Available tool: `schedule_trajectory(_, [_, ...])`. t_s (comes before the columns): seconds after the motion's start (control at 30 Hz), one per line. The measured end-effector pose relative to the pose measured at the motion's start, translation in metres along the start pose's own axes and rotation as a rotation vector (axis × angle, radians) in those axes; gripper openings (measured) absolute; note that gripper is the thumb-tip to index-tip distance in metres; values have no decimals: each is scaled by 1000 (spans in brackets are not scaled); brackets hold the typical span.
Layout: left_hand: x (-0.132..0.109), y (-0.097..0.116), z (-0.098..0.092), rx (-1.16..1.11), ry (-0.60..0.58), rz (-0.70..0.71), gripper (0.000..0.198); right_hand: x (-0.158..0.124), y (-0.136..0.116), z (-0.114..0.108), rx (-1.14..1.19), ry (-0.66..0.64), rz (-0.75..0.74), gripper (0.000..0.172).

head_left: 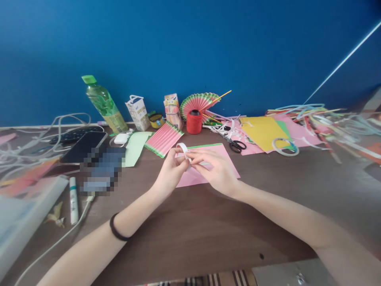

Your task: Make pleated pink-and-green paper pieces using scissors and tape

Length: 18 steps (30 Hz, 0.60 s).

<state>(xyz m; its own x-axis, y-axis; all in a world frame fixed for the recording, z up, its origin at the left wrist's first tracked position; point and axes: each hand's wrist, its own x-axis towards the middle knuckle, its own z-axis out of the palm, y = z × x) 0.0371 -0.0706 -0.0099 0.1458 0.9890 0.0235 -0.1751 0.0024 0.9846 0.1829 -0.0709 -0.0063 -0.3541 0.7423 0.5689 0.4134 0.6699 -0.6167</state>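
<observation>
My left hand (172, 171) is closed around a narrow white ring (182, 147) that looks like a roll of tape. The fingertips of my right hand (216, 170) are pinched together at the ring's near side, touching the left thumb. What lies between those fingertips is too small to make out. Just under both hands a pink sheet of paper (223, 159) with a green strip along its far edge lies on the table. Beyond the hands sits a pleated pink paper (164, 140) with green ends.
Behind stand a green bottle (107, 107), a small carton (138, 113), a red thread spool (194, 122) and a pleated fan (198, 101). Black-handled scissors (237, 146), yellow paper (263, 131) and another tape roll (285, 147) lie right. A blurred-out phone (104, 169) and marker (73, 200) lie left.
</observation>
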Motion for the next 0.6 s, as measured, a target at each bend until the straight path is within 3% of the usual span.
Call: schedule_trajectory(0.6, [6, -5, -7, -74, -2, -33, 34, -1, 2, 1, 178, -81, 94, 10])
